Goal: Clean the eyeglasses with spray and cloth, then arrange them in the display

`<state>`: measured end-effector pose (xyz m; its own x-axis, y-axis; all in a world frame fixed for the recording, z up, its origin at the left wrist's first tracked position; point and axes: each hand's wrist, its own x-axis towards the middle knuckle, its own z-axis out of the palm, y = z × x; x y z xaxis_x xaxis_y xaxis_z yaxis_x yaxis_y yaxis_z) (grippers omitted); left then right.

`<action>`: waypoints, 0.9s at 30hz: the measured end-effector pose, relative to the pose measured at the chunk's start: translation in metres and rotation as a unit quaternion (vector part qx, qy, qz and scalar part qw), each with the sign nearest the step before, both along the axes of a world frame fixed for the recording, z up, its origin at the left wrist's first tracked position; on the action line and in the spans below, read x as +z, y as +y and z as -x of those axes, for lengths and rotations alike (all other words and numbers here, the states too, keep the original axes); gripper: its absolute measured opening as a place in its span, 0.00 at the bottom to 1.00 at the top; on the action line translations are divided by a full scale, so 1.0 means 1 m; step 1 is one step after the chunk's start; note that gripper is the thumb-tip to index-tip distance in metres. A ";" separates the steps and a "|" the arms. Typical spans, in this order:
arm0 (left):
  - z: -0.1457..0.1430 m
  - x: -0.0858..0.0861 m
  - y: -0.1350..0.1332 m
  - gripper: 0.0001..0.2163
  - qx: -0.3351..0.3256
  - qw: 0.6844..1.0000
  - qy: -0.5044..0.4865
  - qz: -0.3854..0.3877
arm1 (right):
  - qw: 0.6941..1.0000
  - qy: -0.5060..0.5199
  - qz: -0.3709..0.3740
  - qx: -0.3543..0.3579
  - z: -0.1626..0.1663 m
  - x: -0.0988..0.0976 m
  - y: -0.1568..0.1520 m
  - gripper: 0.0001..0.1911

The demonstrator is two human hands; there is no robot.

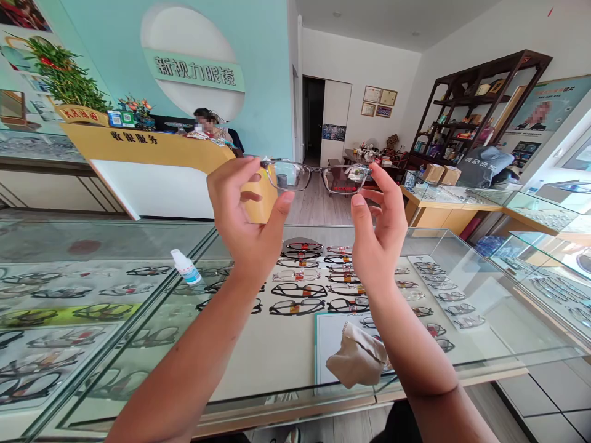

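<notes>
A pair of eyeglasses [315, 170] with clear lenses and a dark frame is held up above the glass display case [258, 363]. My left hand [247, 212] grips its left end between the fingers and thumb. At the other end, my right hand [381, 221] pinches the frame near the hinge. Below my right forearm, a beige cleaning cloth [353, 357] lies crumpled on the glass top. A small white spray bottle [186, 267] with a blue label stands left of my left forearm. The temples are hard to make out.
Several rows of eyeglass frames [298, 290] lie inside the case under the glass. Across the aisle is a yellow and white counter [152, 184] with a person [215, 129] behind it. More glass cases [545, 209] stand at the right, near a dark wooden shelf [475, 104].
</notes>
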<state>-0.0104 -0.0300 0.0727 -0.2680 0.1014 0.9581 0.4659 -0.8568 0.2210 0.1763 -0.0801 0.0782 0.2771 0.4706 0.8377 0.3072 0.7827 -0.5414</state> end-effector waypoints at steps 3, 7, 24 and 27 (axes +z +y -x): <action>0.001 -0.001 0.002 0.25 -0.049 0.998 -0.007 0.037 | 1.000 -0.019 -0.008 -0.020 0.000 0.000 0.000 0.27; 0.001 -0.003 0.006 0.28 -0.116 0.989 -0.020 0.088 | 1.000 -0.019 -0.009 -0.016 0.000 -0.001 0.002 0.25; -0.005 -0.006 0.002 0.29 -0.026 0.996 0.024 0.077 | 0.982 0.135 0.075 0.113 -0.006 0.005 0.019 0.18; -0.004 -0.008 0.009 0.29 -0.046 0.994 0.016 0.102 | 0.973 0.146 0.091 0.151 -0.007 0.005 0.020 0.17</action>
